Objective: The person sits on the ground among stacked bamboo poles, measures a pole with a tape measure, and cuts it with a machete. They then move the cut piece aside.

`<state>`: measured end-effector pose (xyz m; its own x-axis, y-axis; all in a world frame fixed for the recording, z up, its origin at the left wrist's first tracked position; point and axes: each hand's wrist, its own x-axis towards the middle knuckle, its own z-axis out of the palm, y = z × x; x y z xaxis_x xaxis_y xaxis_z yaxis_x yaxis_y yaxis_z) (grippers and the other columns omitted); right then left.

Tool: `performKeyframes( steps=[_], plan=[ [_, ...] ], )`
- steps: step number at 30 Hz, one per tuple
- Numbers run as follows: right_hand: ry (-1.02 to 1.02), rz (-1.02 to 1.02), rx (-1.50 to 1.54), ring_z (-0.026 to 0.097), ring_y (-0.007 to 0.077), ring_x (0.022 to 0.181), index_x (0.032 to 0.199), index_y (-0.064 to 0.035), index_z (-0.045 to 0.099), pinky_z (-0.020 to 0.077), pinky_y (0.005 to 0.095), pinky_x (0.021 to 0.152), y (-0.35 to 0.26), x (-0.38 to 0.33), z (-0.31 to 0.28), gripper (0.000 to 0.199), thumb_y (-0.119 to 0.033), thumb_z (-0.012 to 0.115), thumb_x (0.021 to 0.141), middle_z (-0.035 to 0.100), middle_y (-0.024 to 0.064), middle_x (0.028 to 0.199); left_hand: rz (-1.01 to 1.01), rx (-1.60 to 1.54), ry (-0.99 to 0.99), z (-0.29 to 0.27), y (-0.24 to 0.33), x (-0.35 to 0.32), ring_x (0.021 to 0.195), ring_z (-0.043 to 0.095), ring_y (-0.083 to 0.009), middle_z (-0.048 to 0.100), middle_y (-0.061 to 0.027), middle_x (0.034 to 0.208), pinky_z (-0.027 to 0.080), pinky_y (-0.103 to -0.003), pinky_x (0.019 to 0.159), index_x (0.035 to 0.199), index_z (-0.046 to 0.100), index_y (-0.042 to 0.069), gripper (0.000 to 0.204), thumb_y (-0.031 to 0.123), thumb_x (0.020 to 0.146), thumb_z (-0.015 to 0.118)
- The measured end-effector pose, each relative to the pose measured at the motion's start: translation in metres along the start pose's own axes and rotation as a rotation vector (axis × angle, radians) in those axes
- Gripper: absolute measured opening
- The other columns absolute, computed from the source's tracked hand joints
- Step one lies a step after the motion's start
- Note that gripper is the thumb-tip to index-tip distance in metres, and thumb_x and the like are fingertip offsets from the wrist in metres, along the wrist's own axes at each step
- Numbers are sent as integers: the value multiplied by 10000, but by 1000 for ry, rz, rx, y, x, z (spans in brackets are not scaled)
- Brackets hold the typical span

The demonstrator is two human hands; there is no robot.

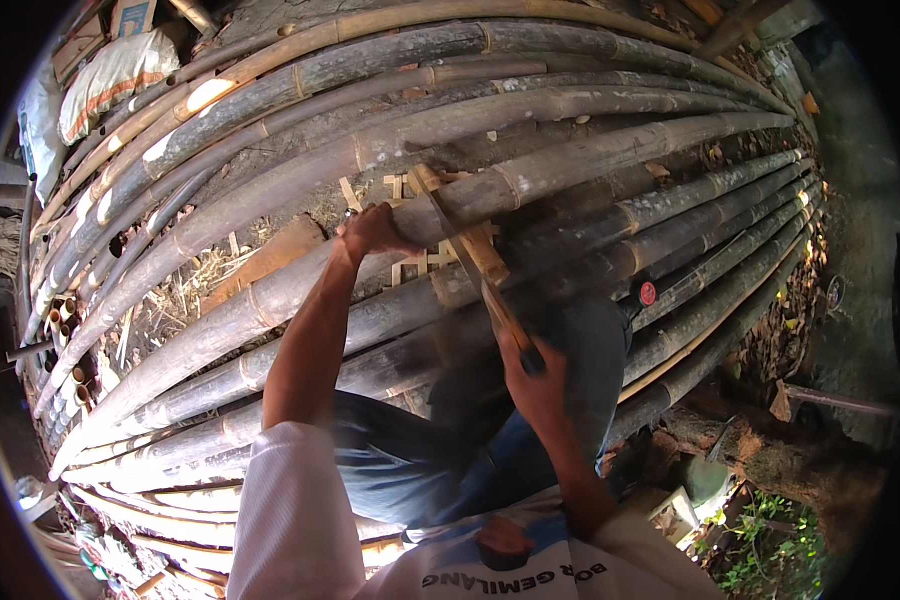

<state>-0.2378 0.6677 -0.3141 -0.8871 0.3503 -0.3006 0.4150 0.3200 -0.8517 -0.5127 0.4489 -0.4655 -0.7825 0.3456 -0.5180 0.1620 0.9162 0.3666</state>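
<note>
My right hand is closed around the handle of a handsaw, whose narrow blade slants away to the upper left. The blade lies across a thick grey-brown bamboo pole; how deep it sits in the pole I cannot tell. Just left of the blade, my left hand grips the same pole from above. Under the pole, by the blade, is a short pale piece of bamboo or wood. Light wooden lattice strips show around it, partly hidden by the poles.
Several long bamboo poles lie side by side, beyond and under my arms. My jeans-clad leg rests over the nearer ones. A white sack lies at the far left, cut bamboo ends at the left, and a log at the lower right.
</note>
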Motion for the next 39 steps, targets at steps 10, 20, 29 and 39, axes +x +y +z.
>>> performKeyframes(
  steps=[10, 20, 29, 39],
  plan=[
    [105, -187, -7, 670, 139, 692, 945, 9, 685, 513, 294, 625, 26, -4, 3, 194, -185, 696, 943, 715, 108, 793, -102, 14, 247, 24, 16, -28, 1187, 589, -399, 584, -149, 1301, 428, -596, 998, 1275, 575, 101, 1009, 577, 454, 917],
    [150, -225, 161, 569, 36, 678, 892, 3, 671, 441, 259, 574, 56, -70, -16, 262, -243, 664, 983, 632, -11, 700, -146, 28, 238, 19, 15, -37, 1250, 552, -421, 530, -192, 1403, 406, -643, 1013, 1340, 524, 87, 1094, 573, 445, 924],
    [130, -159, 79, 665, 203, 651, 915, 15, 687, 493, 320, 609, 45, -78, -26, 274, -257, 702, 942, 657, 170, 723, -124, 12, 301, 19, 21, -39, 1178, 585, -418, 569, -165, 1311, 426, -609, 989, 1275, 576, 114, 1000, 543, 442, 924],
    [-28, 1, -57, 635, 87, 765, 1020, 36, 704, 492, 233, 692, 1, -74, -55, 228, -182, 699, 953, 703, 70, 851, -91, 114, 475, 35, 28, -63, 1176, 580, -398, 545, -166, 1292, 425, -581, 1013, 1270, 547, 121, 952, 486, 485, 942]
  ],
)
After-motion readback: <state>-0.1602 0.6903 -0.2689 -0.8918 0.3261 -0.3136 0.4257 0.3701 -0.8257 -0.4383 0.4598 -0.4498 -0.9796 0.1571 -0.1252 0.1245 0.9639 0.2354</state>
